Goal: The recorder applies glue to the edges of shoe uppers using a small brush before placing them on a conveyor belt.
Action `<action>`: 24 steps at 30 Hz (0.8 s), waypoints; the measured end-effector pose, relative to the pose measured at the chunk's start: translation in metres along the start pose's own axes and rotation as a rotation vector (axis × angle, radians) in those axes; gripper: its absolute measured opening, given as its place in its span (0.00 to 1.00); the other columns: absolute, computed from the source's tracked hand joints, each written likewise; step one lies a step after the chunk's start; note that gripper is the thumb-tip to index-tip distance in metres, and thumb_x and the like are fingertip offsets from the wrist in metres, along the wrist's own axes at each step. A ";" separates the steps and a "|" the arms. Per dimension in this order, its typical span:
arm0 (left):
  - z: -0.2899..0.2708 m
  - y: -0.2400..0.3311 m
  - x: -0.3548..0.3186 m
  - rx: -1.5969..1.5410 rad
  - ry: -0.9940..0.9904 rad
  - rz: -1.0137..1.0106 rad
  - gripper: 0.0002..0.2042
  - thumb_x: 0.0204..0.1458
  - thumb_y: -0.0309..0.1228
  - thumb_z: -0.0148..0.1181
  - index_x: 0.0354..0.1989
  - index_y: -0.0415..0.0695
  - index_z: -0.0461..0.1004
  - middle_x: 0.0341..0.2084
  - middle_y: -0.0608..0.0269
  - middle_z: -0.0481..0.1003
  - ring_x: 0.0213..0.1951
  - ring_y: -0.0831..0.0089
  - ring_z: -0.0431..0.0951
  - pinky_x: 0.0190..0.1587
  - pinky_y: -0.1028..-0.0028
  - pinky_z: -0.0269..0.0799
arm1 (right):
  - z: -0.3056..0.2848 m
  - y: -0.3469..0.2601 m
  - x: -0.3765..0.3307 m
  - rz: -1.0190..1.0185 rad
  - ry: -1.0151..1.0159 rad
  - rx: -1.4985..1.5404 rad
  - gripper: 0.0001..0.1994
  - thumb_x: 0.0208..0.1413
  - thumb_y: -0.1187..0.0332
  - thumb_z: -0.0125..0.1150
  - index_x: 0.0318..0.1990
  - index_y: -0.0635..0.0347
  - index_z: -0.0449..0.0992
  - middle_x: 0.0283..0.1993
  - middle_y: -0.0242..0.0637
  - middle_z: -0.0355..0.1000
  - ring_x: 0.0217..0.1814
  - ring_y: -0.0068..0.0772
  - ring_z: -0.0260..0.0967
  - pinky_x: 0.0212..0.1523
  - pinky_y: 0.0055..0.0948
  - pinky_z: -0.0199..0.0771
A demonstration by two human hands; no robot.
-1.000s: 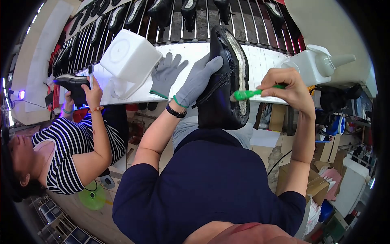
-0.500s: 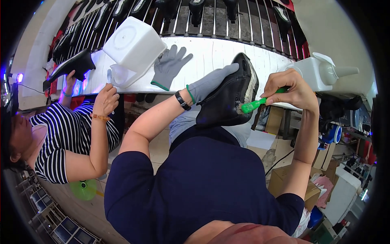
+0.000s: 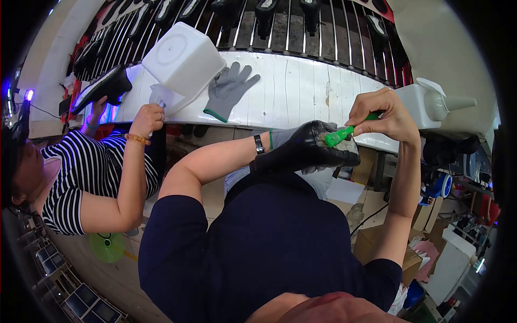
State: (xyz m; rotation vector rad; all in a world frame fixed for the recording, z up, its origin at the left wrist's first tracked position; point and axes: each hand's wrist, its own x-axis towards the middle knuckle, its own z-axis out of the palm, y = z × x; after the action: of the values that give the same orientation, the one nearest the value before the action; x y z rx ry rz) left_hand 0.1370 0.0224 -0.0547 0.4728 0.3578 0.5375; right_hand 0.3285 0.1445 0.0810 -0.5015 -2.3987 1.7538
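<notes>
A black shoe (image 3: 293, 149) lies across in front of my chest, its pale, rough underside turned up and to the right. My left hand (image 3: 281, 138), in a grey knit glove, holds it from beneath and behind, and most of its fingers are hidden by the shoe. Pinched in my bare right hand (image 3: 383, 117) is a green-handled brush (image 3: 338, 137). Its head touches the pale area of the underside. A spare grey glove (image 3: 231, 90) rests flat on the white bench (image 3: 285, 89) beyond the shoe.
On the left a person in a striped top (image 3: 99, 172) holds a black shoe (image 3: 102, 89). A white plastic container (image 3: 183, 56) leans on the bench, and another white container (image 3: 420, 102) stands right. Behind runs a roller conveyor (image 3: 334, 32) with several shoes. Cardboard boxes (image 3: 377, 247) sit lower right.
My left hand has turned the shoe from upright to lying sideways, underside upward. The brush has moved slightly up along with it. The person at left has tilted their shoe.
</notes>
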 end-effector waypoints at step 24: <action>0.009 0.019 -0.003 0.532 0.068 0.273 0.17 0.59 0.35 0.56 0.55 0.43 0.68 0.31 0.61 0.77 0.28 0.82 0.77 0.26 0.81 0.73 | 0.023 -0.014 -0.011 -0.081 0.296 -0.194 0.07 0.40 0.78 0.72 0.30 0.67 0.80 0.29 0.40 0.77 0.32 0.26 0.75 0.33 0.22 0.71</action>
State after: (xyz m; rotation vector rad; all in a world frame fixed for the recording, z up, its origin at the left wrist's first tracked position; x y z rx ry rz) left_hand 0.1314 0.0321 -0.0373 1.0282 0.5079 0.7260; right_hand 0.3292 0.1164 0.0877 -0.6281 -2.3493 1.3154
